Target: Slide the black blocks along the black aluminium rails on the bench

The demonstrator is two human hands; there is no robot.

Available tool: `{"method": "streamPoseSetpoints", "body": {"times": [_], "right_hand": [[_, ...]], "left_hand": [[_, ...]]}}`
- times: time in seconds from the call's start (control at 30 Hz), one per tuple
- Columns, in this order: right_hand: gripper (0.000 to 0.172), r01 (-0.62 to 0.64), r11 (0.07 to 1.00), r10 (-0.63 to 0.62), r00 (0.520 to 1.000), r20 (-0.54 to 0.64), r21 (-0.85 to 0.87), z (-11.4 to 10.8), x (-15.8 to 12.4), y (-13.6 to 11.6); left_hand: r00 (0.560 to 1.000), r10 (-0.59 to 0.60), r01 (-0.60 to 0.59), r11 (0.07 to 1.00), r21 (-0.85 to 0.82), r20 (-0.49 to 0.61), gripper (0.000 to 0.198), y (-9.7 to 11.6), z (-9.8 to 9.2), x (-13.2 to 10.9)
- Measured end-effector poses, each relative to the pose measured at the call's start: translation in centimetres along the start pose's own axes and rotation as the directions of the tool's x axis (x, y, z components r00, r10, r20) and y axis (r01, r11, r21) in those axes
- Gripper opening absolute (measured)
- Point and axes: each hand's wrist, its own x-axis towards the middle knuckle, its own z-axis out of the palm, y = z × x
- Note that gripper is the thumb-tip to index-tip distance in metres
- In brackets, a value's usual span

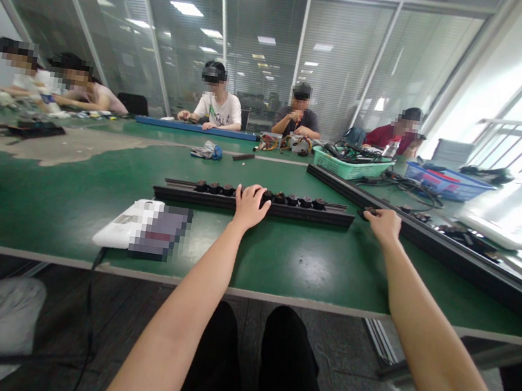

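Observation:
A long black bar (307,215) lies crosswise on the green table, with a row of small dark round parts (293,200) along its channel. My left hand (250,207) is over the middle of this bar, fingers curled over its top and thumb to the right; some of the round parts are hidden under it. Off the bar's right end, my right hand (384,226) is closed in a pinch on a small dark piece (368,211), too small to name. That hand is close beside a longer black rail (446,257), which slants across the table's right side.
A white device (123,225) with a cable lies at front left. A crumpled cloth (207,150), a green basket (352,167) of cables and a blue basket (450,183) stand farther back. Several people sit across the table (71,195), one behind a blue bar (193,128).

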Motion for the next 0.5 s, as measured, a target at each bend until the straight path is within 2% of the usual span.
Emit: {"method": "streamPoseSetpoints", "body": {"times": [0.17,0.37,0.5], "right_hand": [[0.027,0.000,0.994,0.005,0.998,0.055,-0.105,0.55,-0.05,0.28],[0.031,-0.020,0.985,0.027,0.999,0.035,-0.171,1.02,0.21,0.60],[0.033,-0.042,0.966,0.062,0.996,0.072,-0.254,0.71,0.00,0.29]], "left_hand": [[1.000,-0.006,0.006,1.000,0.007,0.002,0.042,0.10,0.02,-0.03],[1.000,0.005,-0.005,1.000,0.002,-0.003,0.042,-0.01,0.16,0.05],[1.000,0.010,-0.010,1.000,-0.004,-0.012,0.042,-0.10,0.23,0.08]]}}
